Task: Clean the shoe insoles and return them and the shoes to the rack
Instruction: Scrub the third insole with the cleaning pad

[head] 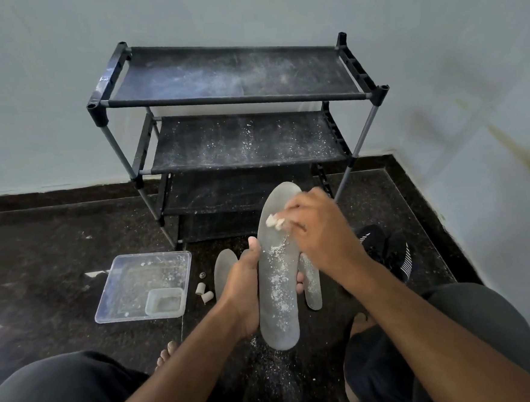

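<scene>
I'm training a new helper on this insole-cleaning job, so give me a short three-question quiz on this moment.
1. True or false: the left hand grips the insole by its edge.
2. What does the right hand pinch? A) a brush B) a white wad C) a shoe
3. Where do the black shoes sit: on the rack or on the floor?

Key: 1 true; 2 B; 3 on the floor, right of the rack.

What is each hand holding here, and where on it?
Left hand grips the grey insole along its left edge near mid-length. Right hand pinches a small white wad against the insole's upper part.
</scene>
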A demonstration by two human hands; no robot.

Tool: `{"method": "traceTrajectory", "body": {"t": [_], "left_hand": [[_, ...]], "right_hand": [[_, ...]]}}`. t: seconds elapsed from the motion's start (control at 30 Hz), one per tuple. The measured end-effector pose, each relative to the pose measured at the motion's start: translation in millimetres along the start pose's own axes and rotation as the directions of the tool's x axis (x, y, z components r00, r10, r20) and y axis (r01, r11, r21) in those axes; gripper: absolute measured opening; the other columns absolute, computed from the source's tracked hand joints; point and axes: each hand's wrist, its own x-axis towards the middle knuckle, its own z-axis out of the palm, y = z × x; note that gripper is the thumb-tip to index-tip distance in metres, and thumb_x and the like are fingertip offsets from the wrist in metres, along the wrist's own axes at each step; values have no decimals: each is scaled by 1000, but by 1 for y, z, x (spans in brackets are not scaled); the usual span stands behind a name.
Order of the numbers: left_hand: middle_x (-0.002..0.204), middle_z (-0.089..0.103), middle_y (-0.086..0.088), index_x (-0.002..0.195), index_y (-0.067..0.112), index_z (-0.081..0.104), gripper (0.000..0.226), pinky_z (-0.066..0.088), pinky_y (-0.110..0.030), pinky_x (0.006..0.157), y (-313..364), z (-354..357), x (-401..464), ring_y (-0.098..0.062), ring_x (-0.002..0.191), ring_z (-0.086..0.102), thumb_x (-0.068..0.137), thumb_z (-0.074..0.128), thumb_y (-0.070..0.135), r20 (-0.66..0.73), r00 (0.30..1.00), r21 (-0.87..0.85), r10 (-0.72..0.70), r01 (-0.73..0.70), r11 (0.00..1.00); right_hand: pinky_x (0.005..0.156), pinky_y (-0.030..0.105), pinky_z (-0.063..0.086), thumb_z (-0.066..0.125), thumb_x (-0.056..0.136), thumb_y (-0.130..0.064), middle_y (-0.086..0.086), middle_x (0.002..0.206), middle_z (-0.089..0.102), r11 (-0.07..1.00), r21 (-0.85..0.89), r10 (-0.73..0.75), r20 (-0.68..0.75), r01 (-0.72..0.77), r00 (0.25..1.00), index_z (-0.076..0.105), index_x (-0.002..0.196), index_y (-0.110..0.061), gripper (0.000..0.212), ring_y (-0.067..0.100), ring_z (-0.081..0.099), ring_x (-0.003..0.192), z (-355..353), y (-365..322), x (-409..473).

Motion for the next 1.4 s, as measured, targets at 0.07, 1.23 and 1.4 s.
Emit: {"method": "traceTrajectory", "body": {"t": [0.07,1.23,1.4], "left_hand": [[94,70,-28,110,1,78,79,63,-39,66,-2,0,1,-31,76,69,105,30,64,22,1000,20,-14,14,1000],[99,77,-24,112,0,76,81,60,-40,73,-2,-4,8,-28,74,74,107,25,62,-47,998,24,53,-52,998],[97,77,-23,121,-1,71,78,61,-38,68,-1,-5,8,-29,75,76,107,26,61,-44,997,42,70,-68,997]], "right_hand": [[86,31,45,66,91,-10,-11,94,62,996,-5,86,-99,-87,991,78,104,-17,18,10,45,93,-3,6,2],[87,36,47,68,94,-22,-15,92,58,997,-21,70,29,-70,997,77,106,-21,15,9,46,91,0,9,-3],[78,42,52,63,97,-18,-7,92,59,998,-69,15,101,-8,995,78,100,-14,16,15,49,89,9,-1,-10]]}}
